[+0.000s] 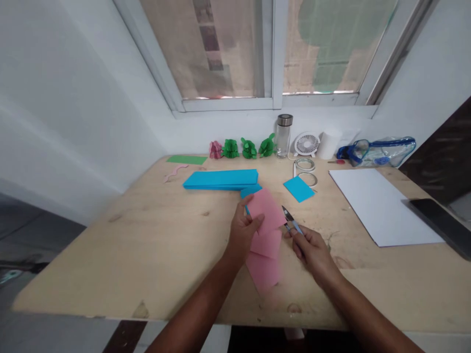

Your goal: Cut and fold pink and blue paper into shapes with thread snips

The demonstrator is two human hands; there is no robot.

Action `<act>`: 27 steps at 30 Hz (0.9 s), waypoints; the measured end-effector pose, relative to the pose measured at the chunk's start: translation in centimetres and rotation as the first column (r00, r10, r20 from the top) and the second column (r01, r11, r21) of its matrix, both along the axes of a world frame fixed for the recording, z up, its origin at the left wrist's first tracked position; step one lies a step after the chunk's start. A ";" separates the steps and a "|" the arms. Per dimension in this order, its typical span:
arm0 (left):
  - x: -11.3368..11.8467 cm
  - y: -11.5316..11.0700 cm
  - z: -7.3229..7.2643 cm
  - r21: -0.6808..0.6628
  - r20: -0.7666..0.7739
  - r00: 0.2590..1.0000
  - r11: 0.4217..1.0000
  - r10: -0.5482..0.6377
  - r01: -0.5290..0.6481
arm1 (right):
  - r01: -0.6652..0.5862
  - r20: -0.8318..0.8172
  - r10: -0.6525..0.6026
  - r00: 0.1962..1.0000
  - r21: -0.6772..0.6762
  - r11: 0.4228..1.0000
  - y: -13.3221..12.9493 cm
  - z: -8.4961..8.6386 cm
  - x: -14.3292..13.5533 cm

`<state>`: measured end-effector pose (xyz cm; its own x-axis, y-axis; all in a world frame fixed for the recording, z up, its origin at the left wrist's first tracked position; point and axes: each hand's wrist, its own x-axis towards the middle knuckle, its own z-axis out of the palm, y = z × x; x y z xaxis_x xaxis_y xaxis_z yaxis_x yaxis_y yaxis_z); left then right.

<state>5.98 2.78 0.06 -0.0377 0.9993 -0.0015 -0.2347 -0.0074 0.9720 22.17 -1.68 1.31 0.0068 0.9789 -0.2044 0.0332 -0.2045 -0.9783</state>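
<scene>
A: Where's the pink paper [265, 211]? Near the middle of the table [165, 255], creased into panels, its tail trailing toward the near edge.

B: And the left hand [243, 230] has it pinched, thumb on top! Right hand [312, 250] is wrapped round the scissors [293, 221], blades parted at the paper's right corner. Biting yet? Can't tell from here.

A: How far along, then? The panels hang together as one piece, so I'd call the cutting early, most of it left.

B: Far side, against the wall: three green figures [230, 148] and a pink figure [215, 150], all looking finished. The blue strip [221, 179] is folded but looks uncut to me.

A: Any trouble? That blue piece [250, 190] sits right behind the pink, crowding the left fingers; a stray snip could catch it.

B: Blue card [298, 189] lies just beyond the blades. Farther right, white sheet [382, 206] and phone [441, 220], well apart. Bottle [283, 137] and fan [306, 144] stand far back, out of the way.
</scene>
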 end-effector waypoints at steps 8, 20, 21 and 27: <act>0.1 1.9 -0.4 0.076 0.026 1.000 0.997 -0.008 0.006 | -0.015 0.055 0.009 0.998 0.102 0.995 2.5 -0.4 0.7; 0.0 1.8 -1.1 -0.053 0.126 0.982 0.987 -0.143 0.151 | -0.077 0.037 0.073 0.997 0.125 0.989 3.0 -1.1 0.3; 0.0 1.8 -1.1 -0.053 0.129 0.981 0.986 -0.148 0.156 | -0.082 0.041 0.078 0.996 0.132 0.988 3.0 -1.1 0.4; 0.1 1.7 -1.1 -0.048 0.124 0.979 0.985 -0.161 0.168 | -0.108 0.073 0.097 0.993 0.164 0.981 3.1 -1.1 1.1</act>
